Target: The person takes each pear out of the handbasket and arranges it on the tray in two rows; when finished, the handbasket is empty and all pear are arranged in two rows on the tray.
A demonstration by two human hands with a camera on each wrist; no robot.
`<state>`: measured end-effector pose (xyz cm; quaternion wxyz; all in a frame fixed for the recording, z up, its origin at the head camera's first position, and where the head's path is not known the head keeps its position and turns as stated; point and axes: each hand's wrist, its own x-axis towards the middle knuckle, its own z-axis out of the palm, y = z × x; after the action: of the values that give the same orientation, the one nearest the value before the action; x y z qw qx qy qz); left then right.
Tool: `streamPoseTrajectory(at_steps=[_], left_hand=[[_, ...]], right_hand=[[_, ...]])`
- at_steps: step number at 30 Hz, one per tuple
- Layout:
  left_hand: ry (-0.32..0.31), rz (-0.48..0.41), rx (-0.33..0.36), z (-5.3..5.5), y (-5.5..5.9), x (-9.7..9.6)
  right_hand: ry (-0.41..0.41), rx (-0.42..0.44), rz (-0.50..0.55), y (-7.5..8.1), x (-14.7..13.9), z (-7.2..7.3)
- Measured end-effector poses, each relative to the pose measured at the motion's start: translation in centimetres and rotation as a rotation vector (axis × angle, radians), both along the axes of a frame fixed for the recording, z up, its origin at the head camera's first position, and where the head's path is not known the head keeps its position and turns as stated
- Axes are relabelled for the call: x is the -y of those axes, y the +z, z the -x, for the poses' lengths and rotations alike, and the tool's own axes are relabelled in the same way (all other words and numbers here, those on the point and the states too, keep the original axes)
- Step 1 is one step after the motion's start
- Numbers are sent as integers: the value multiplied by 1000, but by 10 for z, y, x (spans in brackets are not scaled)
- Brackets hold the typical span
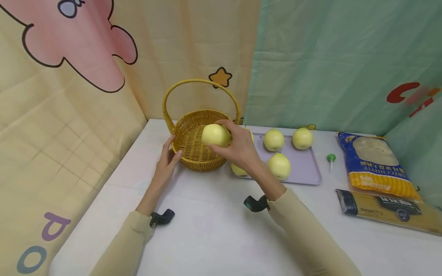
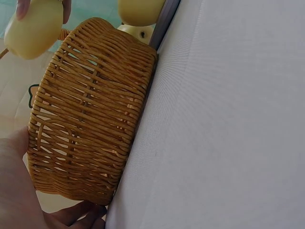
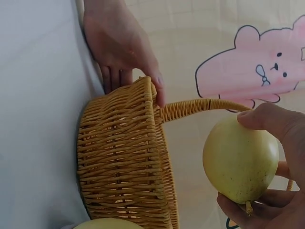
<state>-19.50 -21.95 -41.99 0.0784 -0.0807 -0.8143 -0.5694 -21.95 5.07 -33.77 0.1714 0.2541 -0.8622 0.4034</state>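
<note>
A yellow wicker basket point(image 1: 203, 165) with a tall arched handle stands on the white table, its woven bottom bare. My left hand point(image 1: 164, 165) holds the basket's left side, thumb over the rim and fingers against the outer wall. In the right wrist view that thumb point(image 3: 160, 90) lies by the foot of the handle. Above the basket's opening, my right hand point(image 1: 239, 145) grips a pale yellow-green pear point(image 1: 215, 135) between thumb and fingers. The pear's short stem points toward the fingers in the right wrist view. Part of the basket's far right rim is hidden behind this hand.
Just right of the basket lies a lilac tray point(image 1: 305, 165) with several more pears point(image 1: 279, 166), some partly hidden by my right arm. Farther right are a green lollipop point(image 1: 331, 158), a blue-and-yellow pasta bag point(image 1: 378, 163) and a spaghetti pack point(image 1: 390, 211). Printed curtains hang behind.
</note>
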Motion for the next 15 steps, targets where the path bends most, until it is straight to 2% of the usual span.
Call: streamPoseTrajectory(at_steps=[8,15], left_hand=[[-5,-8,-17,1,-1,0],[-10,-13,-14,0,-1,-1]], right_hand=[[-3,-2,64,-2,-28,-12],[-80,10,90,-8,-66,-22]])
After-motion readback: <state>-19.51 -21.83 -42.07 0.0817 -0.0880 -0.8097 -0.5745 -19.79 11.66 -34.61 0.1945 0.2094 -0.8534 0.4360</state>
